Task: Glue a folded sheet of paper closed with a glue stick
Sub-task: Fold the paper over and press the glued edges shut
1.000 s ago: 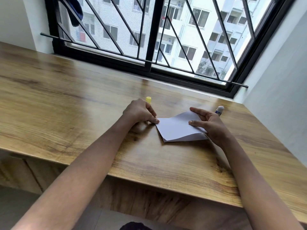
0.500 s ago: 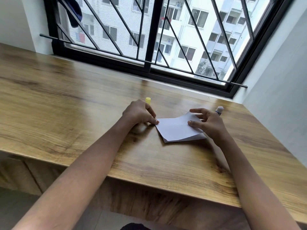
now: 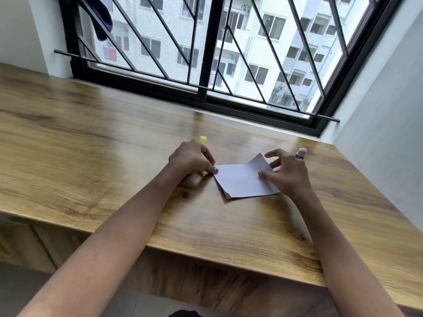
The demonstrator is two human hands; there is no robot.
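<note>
Centrally, a folded sheet of white paper [image 3: 242,180] lies flat on the wooden bench [image 3: 91,143], between the two hands. Its long axis runs from the near left corner toward the far right, and its far right corner is lifted off the lower layer, pointing up and away toward the window [image 3: 229,53]. A crease line crosses the sheet from left to right.

Left hand [image 3: 191,157]: loosely curled, fingertips pressing the left corner of the paper onto the bench; it pins the sheet and grasps nothing. A yellow cap [image 3: 203,140] stands just behind this hand, partly hidden by it; whether they touch cannot be told.

Right hand [image 3: 288,173]: fingers spread and slack, one fingertip resting on the paper near the crease, the others raised above the lifted flap; nothing is clasped in it.

Glue stick [image 3: 300,153]: upright, white tip upward, on the bench just beyond the right hand, near the paper's far right corner but apart from it.

No container appears on the bench.
</note>
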